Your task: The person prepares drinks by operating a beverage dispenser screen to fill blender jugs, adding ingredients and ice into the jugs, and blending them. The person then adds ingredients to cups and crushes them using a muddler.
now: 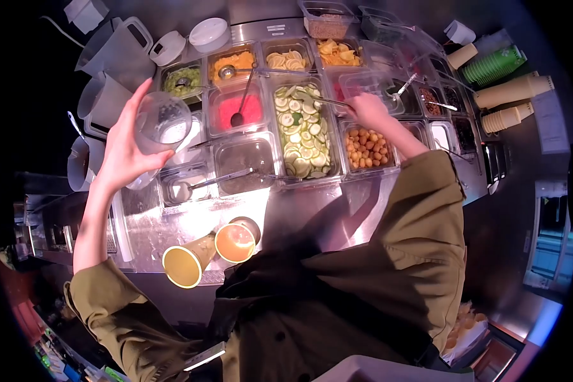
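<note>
My left hand (124, 149) holds a clear plastic cup (163, 121) between thumb and fingers, above the left end of the counter. My right hand (370, 111) grips the handle of metal tongs (323, 100). Their tips lie at the upper part of a tub of green-edged citrus slices, which look like limes (307, 143). Below that hand sits a tub of round brown balls (366, 149). Two paper cups stand near the counter's front edge, one yellow inside (183, 267) and one holding an orange-pink drink (235, 242).
Around the limes are tubs of pink liquid with a ladle (237, 118), orange pulp (231, 65), green pulp (183, 83) and yellow pieces (339, 53). Clear pitchers (118, 48) stand at the left. Stacked paper cups (512, 91) and green cups (495, 65) lie at the right.
</note>
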`<control>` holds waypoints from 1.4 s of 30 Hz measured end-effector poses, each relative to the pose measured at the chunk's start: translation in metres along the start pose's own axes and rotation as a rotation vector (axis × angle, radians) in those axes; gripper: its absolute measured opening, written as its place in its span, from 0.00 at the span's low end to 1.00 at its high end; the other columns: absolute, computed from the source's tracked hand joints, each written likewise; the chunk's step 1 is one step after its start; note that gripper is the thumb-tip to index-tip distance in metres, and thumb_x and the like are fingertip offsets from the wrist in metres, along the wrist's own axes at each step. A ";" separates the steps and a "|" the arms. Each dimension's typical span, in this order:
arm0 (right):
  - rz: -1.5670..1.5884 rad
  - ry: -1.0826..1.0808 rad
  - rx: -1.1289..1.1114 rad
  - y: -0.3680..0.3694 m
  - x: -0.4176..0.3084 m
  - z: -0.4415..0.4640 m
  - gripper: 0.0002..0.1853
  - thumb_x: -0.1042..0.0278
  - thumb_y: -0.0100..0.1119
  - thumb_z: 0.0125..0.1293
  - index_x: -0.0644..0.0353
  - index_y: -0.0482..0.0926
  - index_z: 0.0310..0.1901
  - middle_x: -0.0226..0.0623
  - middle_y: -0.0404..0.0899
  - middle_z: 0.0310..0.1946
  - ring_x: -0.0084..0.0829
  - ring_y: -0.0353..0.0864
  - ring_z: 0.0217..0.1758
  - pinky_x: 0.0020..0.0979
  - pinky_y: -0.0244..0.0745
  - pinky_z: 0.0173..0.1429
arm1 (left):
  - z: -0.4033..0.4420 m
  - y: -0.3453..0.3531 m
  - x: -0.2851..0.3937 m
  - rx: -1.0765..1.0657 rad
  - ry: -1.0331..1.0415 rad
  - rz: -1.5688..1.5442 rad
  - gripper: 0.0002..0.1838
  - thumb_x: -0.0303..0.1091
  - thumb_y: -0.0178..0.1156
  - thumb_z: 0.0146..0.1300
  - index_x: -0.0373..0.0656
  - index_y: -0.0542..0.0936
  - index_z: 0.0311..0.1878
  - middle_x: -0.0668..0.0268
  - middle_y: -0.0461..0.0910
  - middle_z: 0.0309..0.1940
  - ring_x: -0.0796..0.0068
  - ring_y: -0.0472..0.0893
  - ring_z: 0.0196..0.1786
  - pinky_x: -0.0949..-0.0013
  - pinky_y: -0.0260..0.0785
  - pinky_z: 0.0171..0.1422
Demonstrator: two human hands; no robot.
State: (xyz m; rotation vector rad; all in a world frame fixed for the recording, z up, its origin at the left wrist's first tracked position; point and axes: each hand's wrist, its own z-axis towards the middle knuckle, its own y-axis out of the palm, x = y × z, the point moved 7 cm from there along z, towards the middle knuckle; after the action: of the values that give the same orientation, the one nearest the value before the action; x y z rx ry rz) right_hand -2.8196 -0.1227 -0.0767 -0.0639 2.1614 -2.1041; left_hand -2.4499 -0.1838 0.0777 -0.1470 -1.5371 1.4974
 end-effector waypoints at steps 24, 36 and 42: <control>-0.106 0.117 0.065 0.073 -0.033 0.038 0.14 0.58 0.50 0.59 0.60 0.77 0.27 0.43 0.78 0.24 0.40 0.79 0.28 0.38 0.73 0.31 | 0.068 0.065 0.039 -0.149 0.153 -0.221 0.57 0.39 0.67 0.32 0.49 0.45 0.68 0.51 0.66 0.53 0.59 0.66 0.57 0.60 0.57 0.62; 0.766 -0.017 0.303 -0.101 -0.082 -0.048 0.13 0.66 0.52 0.60 0.67 0.75 0.41 0.45 0.78 0.28 0.34 0.77 0.28 0.28 0.69 0.34 | 0.069 0.091 0.045 -0.231 0.325 -0.059 0.56 0.42 0.67 0.34 0.47 0.45 0.67 0.51 0.64 0.55 0.53 0.68 0.55 0.61 0.62 0.59; 0.456 0.254 0.281 -0.084 -0.067 -0.062 0.15 0.64 0.51 0.60 0.68 0.74 0.41 0.46 0.78 0.29 0.37 0.78 0.26 0.31 0.71 0.31 | 0.059 0.070 0.058 -0.078 0.319 -0.303 0.57 0.39 0.69 0.33 0.47 0.46 0.67 0.52 0.65 0.55 0.58 0.67 0.57 0.59 0.57 0.63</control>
State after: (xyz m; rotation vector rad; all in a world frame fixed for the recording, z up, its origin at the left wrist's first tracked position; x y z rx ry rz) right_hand -2.7653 -0.0559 0.0127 0.6868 1.7445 -2.1898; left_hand -2.5566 -0.1707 0.0618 -0.1800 -1.2947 1.1165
